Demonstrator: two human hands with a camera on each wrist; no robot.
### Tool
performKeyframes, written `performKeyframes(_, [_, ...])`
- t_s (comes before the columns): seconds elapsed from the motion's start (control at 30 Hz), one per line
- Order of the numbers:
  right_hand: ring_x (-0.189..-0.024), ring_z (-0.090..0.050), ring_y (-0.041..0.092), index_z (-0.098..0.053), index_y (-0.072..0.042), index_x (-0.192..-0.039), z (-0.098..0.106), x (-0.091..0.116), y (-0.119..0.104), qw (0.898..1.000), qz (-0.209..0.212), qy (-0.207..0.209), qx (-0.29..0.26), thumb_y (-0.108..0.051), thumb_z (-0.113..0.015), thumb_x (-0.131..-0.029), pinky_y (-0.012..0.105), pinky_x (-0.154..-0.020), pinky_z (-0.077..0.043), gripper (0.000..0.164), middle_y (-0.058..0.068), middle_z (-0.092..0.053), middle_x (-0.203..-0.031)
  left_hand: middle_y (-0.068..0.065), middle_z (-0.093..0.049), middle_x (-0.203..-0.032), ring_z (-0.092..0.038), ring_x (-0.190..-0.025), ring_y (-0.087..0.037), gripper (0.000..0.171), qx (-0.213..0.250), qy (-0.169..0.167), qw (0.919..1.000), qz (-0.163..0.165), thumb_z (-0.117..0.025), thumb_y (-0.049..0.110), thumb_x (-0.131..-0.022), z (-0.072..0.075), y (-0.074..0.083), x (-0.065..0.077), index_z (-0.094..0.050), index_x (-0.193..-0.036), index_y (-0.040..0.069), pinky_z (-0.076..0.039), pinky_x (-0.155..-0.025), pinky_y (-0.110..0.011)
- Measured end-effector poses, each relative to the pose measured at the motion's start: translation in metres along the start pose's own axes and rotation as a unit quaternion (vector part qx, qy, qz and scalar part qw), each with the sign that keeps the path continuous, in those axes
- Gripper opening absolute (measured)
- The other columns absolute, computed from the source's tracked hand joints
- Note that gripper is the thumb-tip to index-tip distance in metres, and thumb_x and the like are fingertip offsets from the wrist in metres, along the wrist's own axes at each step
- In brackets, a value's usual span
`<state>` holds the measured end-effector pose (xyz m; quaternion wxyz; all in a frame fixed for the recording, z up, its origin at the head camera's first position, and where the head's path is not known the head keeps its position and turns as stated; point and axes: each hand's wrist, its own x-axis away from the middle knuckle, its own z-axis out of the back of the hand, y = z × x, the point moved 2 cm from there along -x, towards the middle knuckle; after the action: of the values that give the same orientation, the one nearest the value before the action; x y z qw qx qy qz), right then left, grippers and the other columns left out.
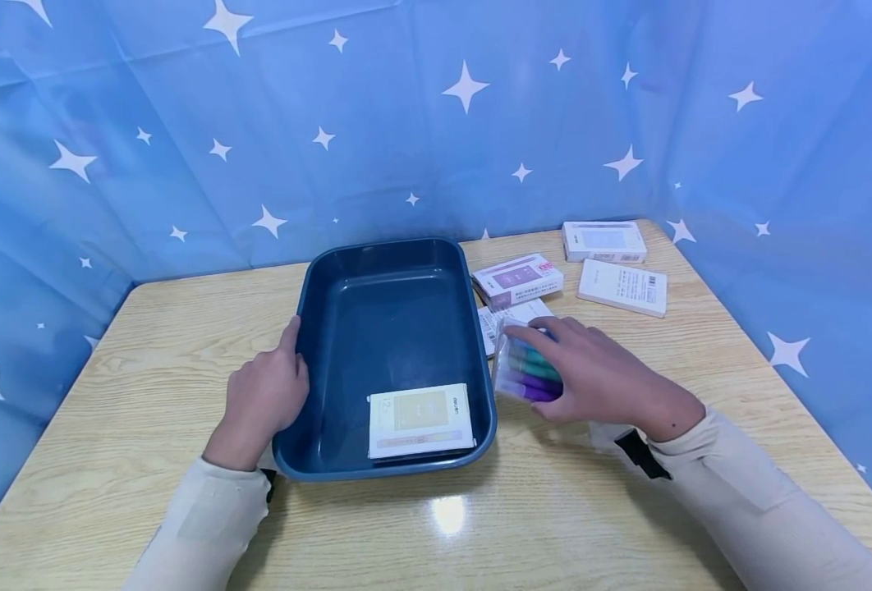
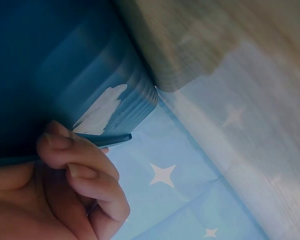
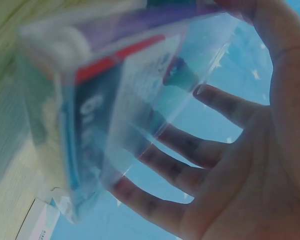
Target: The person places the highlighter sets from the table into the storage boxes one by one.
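A dark blue tray [image 1: 384, 328] stands on the table, with a white and cream box [image 1: 421, 420] lying in its front right part. My left hand [image 1: 266, 390] grips the tray's left rim; in the left wrist view its curled fingers [image 2: 97, 182] lie against the rim, below the tray's outer wall [image 2: 55, 65]. Just right of the tray, my right hand [image 1: 591, 377] holds a clear pack of thick pens [image 1: 520, 373] with green and purple parts. The right wrist view shows the pack [image 3: 95, 110] tilted between thumb and fingers, partly blurred.
Right of the tray lies a white and purple box [image 1: 519, 279], partly over a flat white box [image 1: 520, 314]. Farther right are another white box [image 1: 604, 242] and a flat white box [image 1: 623, 287]. A blue star-patterned curtain [image 1: 377, 107] hangs behind the wooden table [image 1: 155, 353].
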<state>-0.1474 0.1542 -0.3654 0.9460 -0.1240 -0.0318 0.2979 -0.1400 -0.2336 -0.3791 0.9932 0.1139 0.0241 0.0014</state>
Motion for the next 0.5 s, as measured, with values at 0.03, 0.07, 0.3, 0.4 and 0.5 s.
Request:
performKeyframes(0.03, [-0.12,-0.053,0.034,-0.036,-0.026,-0.154,0.0005,0.0,0.0003,1.0,0.0,0.002,0.001,-0.041,-0.084,-0.075,0.052,-0.091,-0.05,0.094,0.015,-0.049,-0.144,-0.005,-0.043,-0.049,-0.041,-0.038,-0.02,0.056,0.0,0.0,1.0,0.0,-0.038,0.016,-0.103,-0.0001,0.0,-0.0001,-0.028,-0.156,0.001,-0.031,-0.039,-0.029])
performKeyframes(0.07, [-0.12,-0.053,0.034,-0.036,-0.026,-0.155,0.0009,0.0,0.0006,1.0,0.0,0.004,0.002,-0.041,-0.084,-0.075,0.053,-0.091,-0.05,0.094,0.015,-0.049,-0.144,-0.005,-0.043,-0.049,-0.041,-0.038,-0.02,0.056,0.0,0.0,1.0,0.0,-0.039,0.016,-0.103,-0.0002,0.0,-0.0001,-0.028,-0.156,0.001,-0.031,-0.039,-0.029])
performKeyframes(0.3, [-0.116,-0.054,0.033,-0.036,-0.026,-0.154,0.0025,0.0001,0.003,1.0,0.004,0.027,0.012,-0.043,-0.083,-0.076,0.052,-0.088,-0.051,0.093,0.017,-0.049,-0.142,-0.004,-0.043,-0.049,-0.041,-0.037,-0.019,0.056,-0.001,0.002,1.0,-0.004,-0.039,0.016,-0.103,-0.0003,-0.0001,-0.0002,-0.029,-0.156,0.001,-0.031,-0.039,-0.029])
performKeyframes(0.4, [-0.114,-0.055,0.033,-0.036,-0.025,-0.154,0.0027,-0.0001,0.0036,0.999,-0.001,0.038,0.014,-0.042,-0.082,-0.077,0.051,-0.086,-0.052,0.092,0.018,-0.048,-0.142,-0.004,-0.043,-0.049,-0.041,-0.037,-0.019,0.057,-0.003,0.002,1.0,-0.005,-0.039,0.016,-0.103,-0.0004,-0.0003,0.0,-0.028,-0.156,0.0,-0.03,-0.039,-0.028])
performKeyframes(0.5, [-0.112,-0.055,0.033,-0.036,-0.024,-0.154,0.0037,-0.0002,0.0035,0.999,-0.007,0.049,0.011,-0.042,-0.082,-0.077,0.05,-0.083,-0.052,0.091,0.019,-0.048,-0.142,-0.004,-0.043,-0.049,-0.041,-0.037,-0.019,0.057,-0.003,0.001,1.0,-0.005,-0.039,0.016,-0.103,-0.0004,-0.0004,0.0,-0.028,-0.156,0.001,-0.03,-0.039,-0.028])
